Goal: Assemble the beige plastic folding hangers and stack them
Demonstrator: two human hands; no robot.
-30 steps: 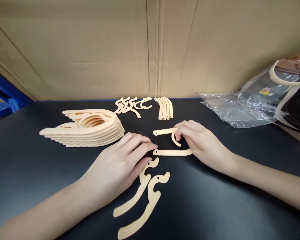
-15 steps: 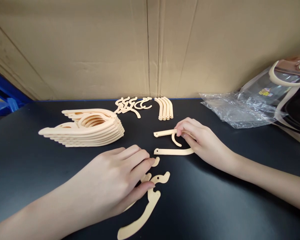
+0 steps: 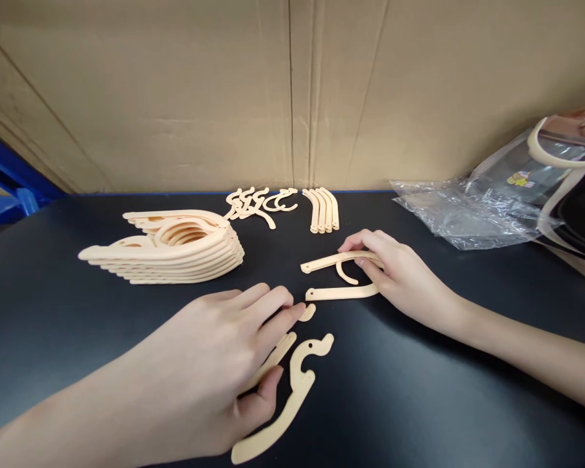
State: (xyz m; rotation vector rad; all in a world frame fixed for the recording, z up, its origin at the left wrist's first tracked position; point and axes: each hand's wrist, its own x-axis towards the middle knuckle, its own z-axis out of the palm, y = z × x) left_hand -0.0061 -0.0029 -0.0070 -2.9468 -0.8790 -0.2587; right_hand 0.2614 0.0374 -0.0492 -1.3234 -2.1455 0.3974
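Note:
My right hand pinches a cream plastic hanger arm; its far end is hidden in the fingers. Just below it a curved hook shows, and a second hanger arm runs under the hand. My left hand is low over the table, thumb and index finger apart. Its index fingertip touches or nearly touches a small rounded end of a cream piece. Between thumb and fingers a straight piece shows, partly covered by the palm. Beside the thumb lies a curved hanger piece with a notch.
A stack of cream folded hangers stands at left. Toward the back are loose hook pieces and a row of hanger arms. A clear plastic bag lies at right, before a cardboard wall. The tabletop is black.
My left thumb has come off the notched hanger piece and moved down and left. The hanger arm in my right hand has tilted, its near end slightly lower, and more of it shows.

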